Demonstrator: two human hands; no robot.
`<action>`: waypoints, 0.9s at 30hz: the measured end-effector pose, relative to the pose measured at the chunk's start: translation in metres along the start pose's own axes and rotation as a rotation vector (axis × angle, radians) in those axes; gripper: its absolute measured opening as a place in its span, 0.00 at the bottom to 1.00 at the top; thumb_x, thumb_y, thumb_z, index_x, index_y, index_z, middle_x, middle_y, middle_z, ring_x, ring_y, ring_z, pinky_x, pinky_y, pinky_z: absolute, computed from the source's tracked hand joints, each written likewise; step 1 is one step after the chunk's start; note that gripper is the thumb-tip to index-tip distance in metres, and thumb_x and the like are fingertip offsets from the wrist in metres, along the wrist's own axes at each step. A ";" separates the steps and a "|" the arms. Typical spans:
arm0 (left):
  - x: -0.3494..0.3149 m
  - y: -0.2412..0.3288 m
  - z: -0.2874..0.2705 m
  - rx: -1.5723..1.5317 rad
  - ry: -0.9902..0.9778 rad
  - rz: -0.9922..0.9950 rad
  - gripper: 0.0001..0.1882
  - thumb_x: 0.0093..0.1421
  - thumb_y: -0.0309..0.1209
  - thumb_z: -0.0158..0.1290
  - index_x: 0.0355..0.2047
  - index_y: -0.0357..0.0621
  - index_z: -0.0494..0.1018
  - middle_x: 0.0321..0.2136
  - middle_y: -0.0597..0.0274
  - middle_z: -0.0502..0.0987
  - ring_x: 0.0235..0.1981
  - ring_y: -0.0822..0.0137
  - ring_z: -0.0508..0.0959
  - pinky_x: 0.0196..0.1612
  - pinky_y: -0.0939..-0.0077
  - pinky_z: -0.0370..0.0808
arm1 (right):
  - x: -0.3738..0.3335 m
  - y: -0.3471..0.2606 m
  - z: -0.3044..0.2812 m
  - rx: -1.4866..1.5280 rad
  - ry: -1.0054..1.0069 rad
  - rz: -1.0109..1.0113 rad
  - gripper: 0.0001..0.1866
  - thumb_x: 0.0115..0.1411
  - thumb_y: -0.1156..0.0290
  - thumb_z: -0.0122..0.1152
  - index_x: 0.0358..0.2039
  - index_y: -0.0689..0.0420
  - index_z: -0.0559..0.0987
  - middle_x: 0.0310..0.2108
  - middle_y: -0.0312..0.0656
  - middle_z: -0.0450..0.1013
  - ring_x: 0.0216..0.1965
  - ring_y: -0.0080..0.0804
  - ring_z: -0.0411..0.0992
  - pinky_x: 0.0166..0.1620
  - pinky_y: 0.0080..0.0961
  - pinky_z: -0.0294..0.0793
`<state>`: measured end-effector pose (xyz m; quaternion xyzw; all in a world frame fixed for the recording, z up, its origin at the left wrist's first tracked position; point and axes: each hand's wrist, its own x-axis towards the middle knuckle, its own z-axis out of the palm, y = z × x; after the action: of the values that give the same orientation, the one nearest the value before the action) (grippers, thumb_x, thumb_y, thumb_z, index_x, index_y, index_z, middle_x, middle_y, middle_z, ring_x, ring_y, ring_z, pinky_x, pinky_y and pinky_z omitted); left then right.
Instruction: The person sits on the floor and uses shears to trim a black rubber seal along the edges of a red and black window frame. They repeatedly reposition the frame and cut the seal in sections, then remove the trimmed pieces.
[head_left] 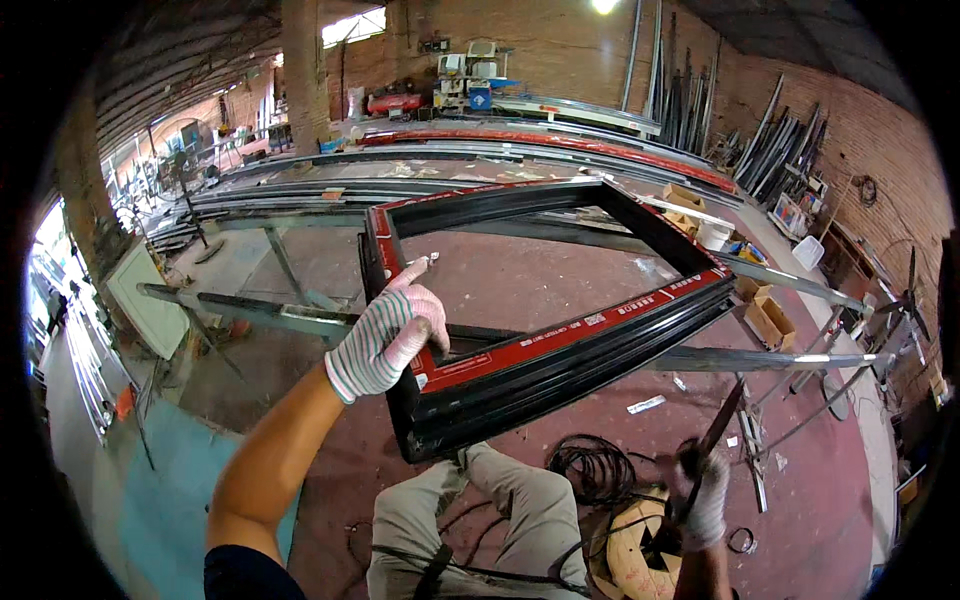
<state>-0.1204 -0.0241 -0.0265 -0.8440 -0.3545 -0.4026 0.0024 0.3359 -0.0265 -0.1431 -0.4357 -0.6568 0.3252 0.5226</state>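
Observation:
A black window frame [570, 360] with red film along its faces lies tilted across support rails in front of me. My left hand [390, 335], in a white striped glove, is at the frame's left corner. Its index finger stretches out over the opening while the other fingers curl round the left side. Low on the right, my gloved right hand [703, 495] is closed round a dark, slim, tapered tool [723, 415] that points up; its exact kind is unclear. This hand is apart from the frame.
Metal rails [790, 360] on legs run beneath the frame. A black cord coil [595, 468] and a yellowish reel [640, 550] are on the floor near my legs. Cardboard boxes [770, 322] stand at right; long profiles [560, 145] lie behind. A teal sheet [170, 490] covers floor at left.

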 end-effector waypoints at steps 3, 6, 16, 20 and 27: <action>-0.017 0.026 0.002 0.067 0.027 -0.068 0.14 0.67 0.41 0.47 0.35 0.47 0.77 0.38 0.59 0.77 0.50 0.57 0.76 0.71 0.41 0.49 | 0.069 -0.071 0.017 0.167 -0.053 0.024 0.06 0.59 0.79 0.62 0.32 0.60 0.72 0.24 0.30 0.67 0.28 0.19 0.65 0.32 0.23 0.68; -0.043 0.043 0.001 0.225 -0.089 -0.122 0.32 0.53 0.52 0.64 0.51 0.45 0.72 0.53 0.54 0.73 0.64 0.47 0.66 0.71 0.36 0.45 | 0.136 -0.113 0.046 0.632 -0.154 0.273 0.14 0.58 0.80 0.65 0.46 0.63 0.77 0.34 0.32 0.72 0.35 0.20 0.70 0.41 0.23 0.75; -0.046 0.068 0.007 0.340 -0.091 -0.268 0.40 0.48 0.46 0.69 0.58 0.40 0.69 0.62 0.50 0.67 0.69 0.42 0.58 0.70 0.49 0.57 | 0.273 -0.046 0.042 -1.345 -0.680 -0.636 0.06 0.62 0.71 0.54 0.39 0.51 0.76 0.24 0.43 0.75 0.23 0.42 0.74 0.25 0.38 0.73; -0.060 0.060 -0.005 0.342 -0.083 -0.255 0.39 0.49 0.44 0.68 0.58 0.40 0.68 0.63 0.49 0.67 0.69 0.42 0.58 0.70 0.49 0.57 | 0.220 -0.086 0.050 -1.254 -0.593 -0.533 0.07 0.57 0.70 0.60 0.36 0.54 0.79 0.28 0.50 0.77 0.31 0.49 0.77 0.34 0.38 0.73; -0.082 0.049 -0.022 0.282 -0.036 -0.236 0.38 0.54 0.41 0.65 0.62 0.46 0.65 0.65 0.50 0.66 0.70 0.44 0.58 0.70 0.50 0.57 | 0.177 -0.115 0.058 -1.142 -0.527 -0.487 0.14 0.57 0.58 0.65 0.32 0.56 0.80 0.23 0.50 0.75 0.29 0.52 0.75 0.32 0.40 0.72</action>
<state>-0.1410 -0.1163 -0.0539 -0.7948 -0.5042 -0.3309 0.0671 0.2400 0.0898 0.0162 -0.3893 -0.9106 -0.1047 0.0911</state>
